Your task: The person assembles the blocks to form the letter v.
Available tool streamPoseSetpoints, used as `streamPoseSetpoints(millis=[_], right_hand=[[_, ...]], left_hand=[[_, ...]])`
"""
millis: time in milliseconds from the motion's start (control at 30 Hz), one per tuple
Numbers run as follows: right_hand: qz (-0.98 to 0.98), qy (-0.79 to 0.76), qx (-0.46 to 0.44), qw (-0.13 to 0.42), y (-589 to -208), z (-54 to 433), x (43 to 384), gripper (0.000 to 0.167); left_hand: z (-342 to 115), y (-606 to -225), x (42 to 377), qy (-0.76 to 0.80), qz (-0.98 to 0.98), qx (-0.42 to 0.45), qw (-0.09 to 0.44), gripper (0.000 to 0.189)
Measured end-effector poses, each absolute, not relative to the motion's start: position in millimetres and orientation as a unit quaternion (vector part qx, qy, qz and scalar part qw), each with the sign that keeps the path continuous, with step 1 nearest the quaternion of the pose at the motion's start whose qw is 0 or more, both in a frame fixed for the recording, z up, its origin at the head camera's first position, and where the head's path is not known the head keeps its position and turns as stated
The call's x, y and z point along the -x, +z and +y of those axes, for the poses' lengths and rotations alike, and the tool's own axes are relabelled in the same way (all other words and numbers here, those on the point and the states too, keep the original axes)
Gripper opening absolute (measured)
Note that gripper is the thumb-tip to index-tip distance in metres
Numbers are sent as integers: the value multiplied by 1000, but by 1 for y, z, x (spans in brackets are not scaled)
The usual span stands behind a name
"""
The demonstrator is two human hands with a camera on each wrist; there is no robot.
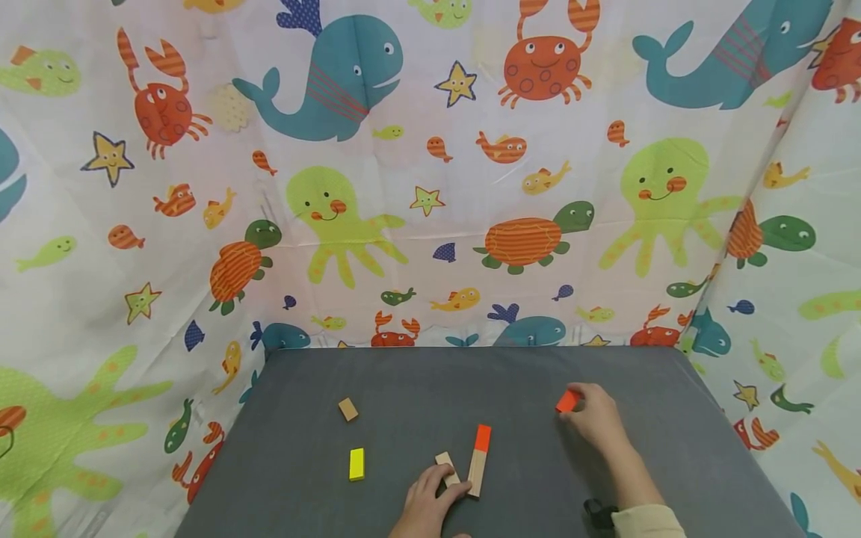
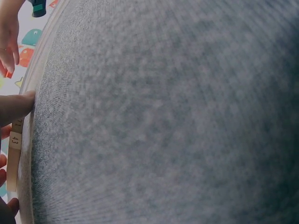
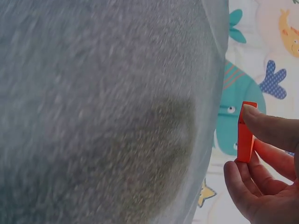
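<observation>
My right hand (image 1: 597,418) pinches an orange-red block (image 1: 568,401) between thumb and fingers over the right side of the table. In the right wrist view that block (image 3: 245,140) stands lengthwise, with the thumb on its upper part and fingertips at its lower end. Low in the middle, my left hand (image 1: 428,499) rests with its fingers at a tilted plain wooden block (image 1: 444,462). Its thumb touches the lower end of another wooden block (image 1: 477,469), which has an orange-red block (image 1: 482,438) against its far end. Printed numbers mark the wood (image 2: 15,140) in the left wrist view.
A yellow block (image 1: 356,465) and a small wooden block (image 1: 347,409) lie to the left on the grey table (image 1: 511,373). Something black (image 1: 599,514) is by the right sleeve. A curtain with sea animals (image 1: 417,164) hangs behind the table's far edge.
</observation>
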State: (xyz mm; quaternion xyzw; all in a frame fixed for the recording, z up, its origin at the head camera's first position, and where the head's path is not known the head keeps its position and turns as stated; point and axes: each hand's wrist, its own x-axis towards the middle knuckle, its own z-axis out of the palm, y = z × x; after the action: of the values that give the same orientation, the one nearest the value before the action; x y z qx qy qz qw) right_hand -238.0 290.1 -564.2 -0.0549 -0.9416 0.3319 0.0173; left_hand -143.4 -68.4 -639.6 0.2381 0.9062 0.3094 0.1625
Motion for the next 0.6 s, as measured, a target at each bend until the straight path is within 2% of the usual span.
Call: streamPoseSetpoints(millis=[600], right_hand=[[-943,332,3,26,-566,256,249,57]], left_hand=[[-70,-642,143,318,903,-240,159,62]])
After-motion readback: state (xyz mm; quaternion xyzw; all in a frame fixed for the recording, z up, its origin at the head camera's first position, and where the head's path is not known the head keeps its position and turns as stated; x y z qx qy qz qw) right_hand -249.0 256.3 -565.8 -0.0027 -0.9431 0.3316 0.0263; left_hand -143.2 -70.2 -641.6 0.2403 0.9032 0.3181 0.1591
